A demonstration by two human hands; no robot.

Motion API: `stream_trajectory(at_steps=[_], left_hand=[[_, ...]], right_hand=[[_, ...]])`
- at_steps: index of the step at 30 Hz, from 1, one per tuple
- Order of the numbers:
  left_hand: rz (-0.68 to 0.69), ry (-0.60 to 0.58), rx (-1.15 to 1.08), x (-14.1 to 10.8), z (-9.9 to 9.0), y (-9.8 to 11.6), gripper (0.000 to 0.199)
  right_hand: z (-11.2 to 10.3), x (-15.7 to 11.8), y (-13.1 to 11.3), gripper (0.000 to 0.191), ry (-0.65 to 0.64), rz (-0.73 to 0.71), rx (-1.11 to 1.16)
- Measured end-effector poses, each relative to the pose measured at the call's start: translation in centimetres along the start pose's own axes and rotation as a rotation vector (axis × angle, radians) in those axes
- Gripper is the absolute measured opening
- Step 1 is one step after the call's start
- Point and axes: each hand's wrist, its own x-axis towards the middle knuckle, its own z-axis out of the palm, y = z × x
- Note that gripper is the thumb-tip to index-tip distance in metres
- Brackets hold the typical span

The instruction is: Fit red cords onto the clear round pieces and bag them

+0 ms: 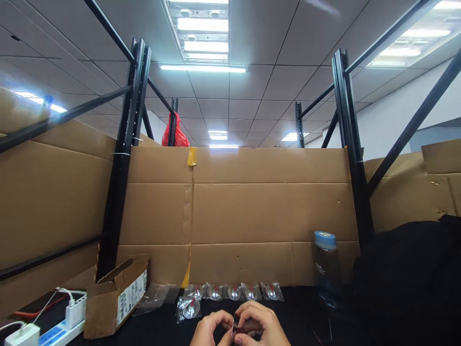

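Note:
My left hand (213,327) and my right hand (260,324) meet at the bottom centre, over the black table surface (302,319). Fingers of both are closed on a small dark object (235,323) between them, mostly hidden by the fingertips. Just behind my left hand lies a round silvery item in a clear bag (189,308). Further back, several similar bagged round items (234,292) form a row along the foot of the cardboard wall.
An open cardboard box (104,307) stands at the left, beside clear plastic (156,298) and a white power strip (65,331). A blue-capped bottle (326,269) stands at the right, near black fabric (410,278). Cardboard walls (237,211) and dark metal posts surround the table.

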Motion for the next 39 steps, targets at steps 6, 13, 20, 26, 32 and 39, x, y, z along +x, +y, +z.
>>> stream_trajectory(at_steps=[6, 13, 20, 26, 32, 39], left_hand=[[-0.02, 0.009, -0.063, -0.8, -0.2, 2.0, 0.02], [-0.02, 0.059, -0.195, -1.3, -1.1, 3.6, 0.016], [-0.024, -0.011, -0.166, -1.3, -1.3, 2.8, 0.018], [0.033, 0.069, -0.008, -1.5, -1.2, 2.8, 0.014], [0.087, 0.097, 0.15, -1.8, -1.8, 4.5, 0.009], [0.098, 0.062, 0.102, -1.7, -1.8, 4.1, 0.009]], right_hand=[[0.3, -0.5, -1.8, 0.027, 0.036, 0.096, 0.091], [0.0, -0.6, -4.0, 0.036, 0.023, 0.179, 0.195], [0.1, -0.8, -3.4, 0.034, 0.008, 0.224, 0.208], [0.2, -1.0, -3.3, 0.034, -0.001, 0.204, 0.185], [0.4, -1.2, -3.4, 0.031, -0.04, 0.249, 0.101], [0.3, -0.8, -4.4, 0.023, -0.008, 0.071, -0.104]])
